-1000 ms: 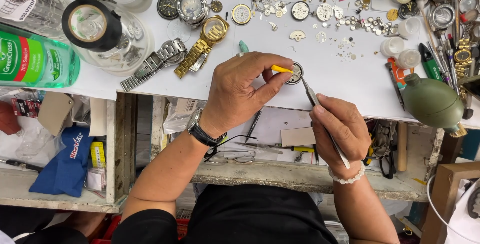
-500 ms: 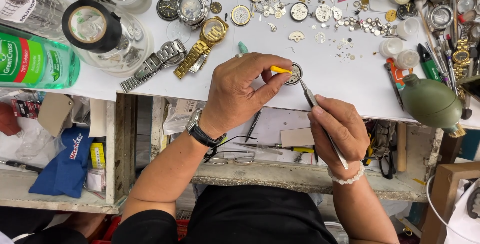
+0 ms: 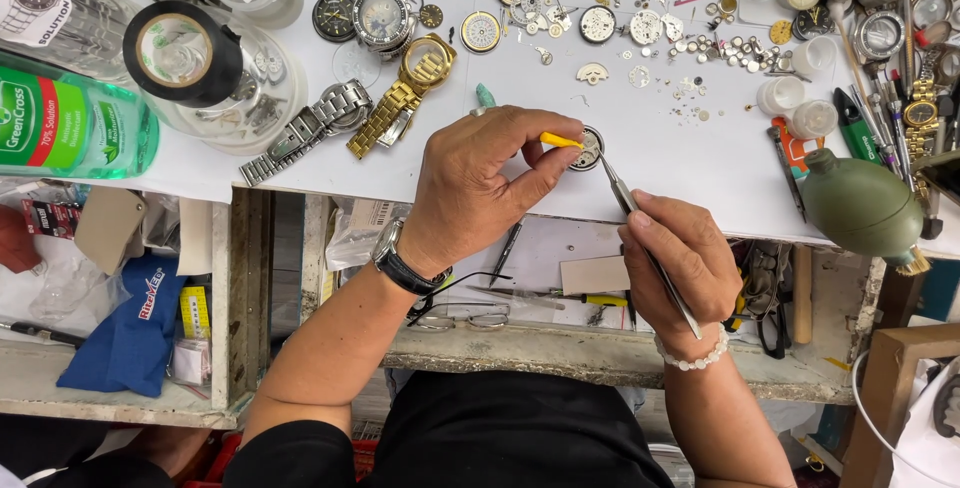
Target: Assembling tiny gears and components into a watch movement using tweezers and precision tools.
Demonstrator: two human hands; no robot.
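Observation:
My left hand rests on the white bench top and pinches a thin yellow stick against a small round watch movement. My right hand grips metal tweezers like a pen, their tips at the movement's right edge. A black wristwatch sits on my left wrist and a bead bracelet on my right. The movement is partly hidden by my left fingers.
A gold watch and a steel bracelet watch lie to the left. Loose dials, gears and screws cover the back. A green rubber blower sits right, a green bottle and black tape roll left.

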